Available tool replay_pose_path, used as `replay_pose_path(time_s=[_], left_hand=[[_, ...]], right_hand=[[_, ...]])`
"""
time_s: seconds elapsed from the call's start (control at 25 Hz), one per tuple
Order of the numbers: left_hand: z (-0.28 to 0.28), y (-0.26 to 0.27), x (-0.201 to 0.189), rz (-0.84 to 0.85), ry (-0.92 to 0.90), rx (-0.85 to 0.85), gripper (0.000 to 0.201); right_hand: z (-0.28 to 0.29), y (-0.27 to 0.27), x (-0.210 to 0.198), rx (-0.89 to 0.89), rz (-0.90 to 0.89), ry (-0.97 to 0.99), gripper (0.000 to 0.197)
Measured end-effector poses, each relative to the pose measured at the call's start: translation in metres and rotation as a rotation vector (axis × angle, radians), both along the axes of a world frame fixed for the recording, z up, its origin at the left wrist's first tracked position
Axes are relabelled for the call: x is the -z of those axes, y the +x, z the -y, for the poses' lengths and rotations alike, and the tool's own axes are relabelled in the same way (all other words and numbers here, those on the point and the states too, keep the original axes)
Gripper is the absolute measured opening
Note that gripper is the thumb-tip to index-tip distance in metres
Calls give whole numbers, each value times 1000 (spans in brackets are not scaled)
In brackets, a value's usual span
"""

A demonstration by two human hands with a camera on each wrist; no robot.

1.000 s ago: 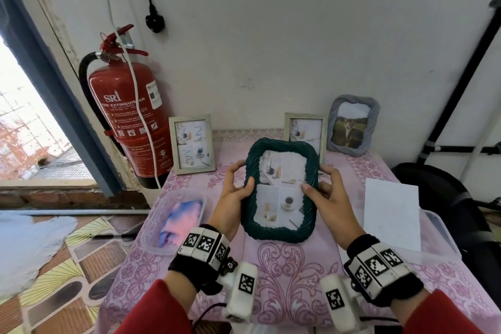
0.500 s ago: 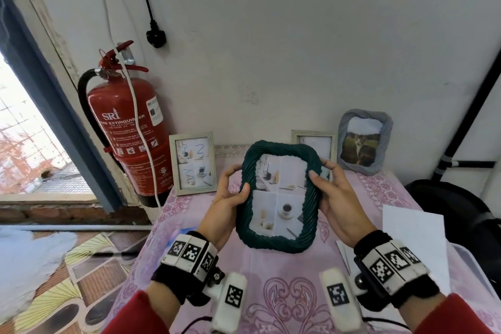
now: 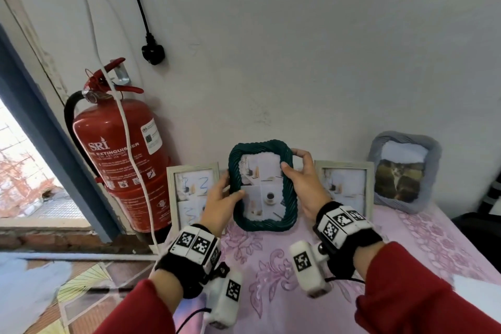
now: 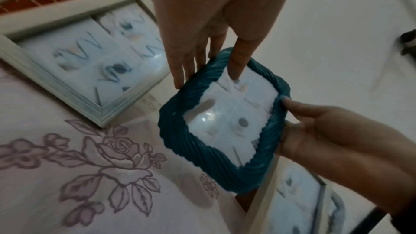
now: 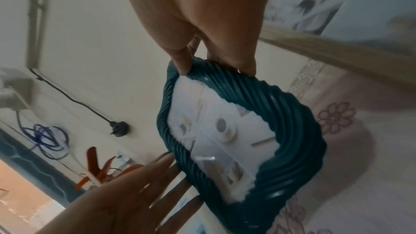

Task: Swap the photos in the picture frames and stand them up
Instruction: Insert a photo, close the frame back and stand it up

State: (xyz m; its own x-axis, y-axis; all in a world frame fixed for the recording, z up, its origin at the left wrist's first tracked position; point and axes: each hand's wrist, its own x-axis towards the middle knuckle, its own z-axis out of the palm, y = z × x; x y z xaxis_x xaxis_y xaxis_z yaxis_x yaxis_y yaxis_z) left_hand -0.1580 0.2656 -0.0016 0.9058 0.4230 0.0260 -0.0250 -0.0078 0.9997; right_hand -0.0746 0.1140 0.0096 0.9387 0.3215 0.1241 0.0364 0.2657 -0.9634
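While you're holding the green frame (image 3: 262,186) upright near the wall, your left hand (image 3: 221,199) is pinching its 9 o'clock edge and your right hand (image 3: 303,187) is gripping 3 o'clock; keep lowering it squarely between the white frames (image 3: 193,192) so it's not tipping.

Red sleeves (image 3: 423,304), black wristbands (image 3: 349,233), checkered marker tags (image 3: 193,243)

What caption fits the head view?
Both hands, left hand and right hand, hold the green rope-pattern frame upright between two pale frames at the wall.
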Motion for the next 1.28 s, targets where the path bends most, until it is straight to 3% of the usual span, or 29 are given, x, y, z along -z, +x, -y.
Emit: replay_pose_path(time_s=[0.28, 0.48, 0.84, 1.28], left_hand=[[-23, 72, 38, 30, 84, 26, 88], [-27, 102, 59, -14, 164, 12, 104], [-27, 97, 68, -39, 396, -16, 103], [-19, 69, 49, -77, 328, 49, 88]], right_hand=[[-52, 74, 21, 105, 5, -59, 27], [-69, 97, 37, 145, 16, -83, 29], [-66, 96, 50, 291, 144, -214, 32], [-44, 70, 53, 267, 130, -391, 60]])
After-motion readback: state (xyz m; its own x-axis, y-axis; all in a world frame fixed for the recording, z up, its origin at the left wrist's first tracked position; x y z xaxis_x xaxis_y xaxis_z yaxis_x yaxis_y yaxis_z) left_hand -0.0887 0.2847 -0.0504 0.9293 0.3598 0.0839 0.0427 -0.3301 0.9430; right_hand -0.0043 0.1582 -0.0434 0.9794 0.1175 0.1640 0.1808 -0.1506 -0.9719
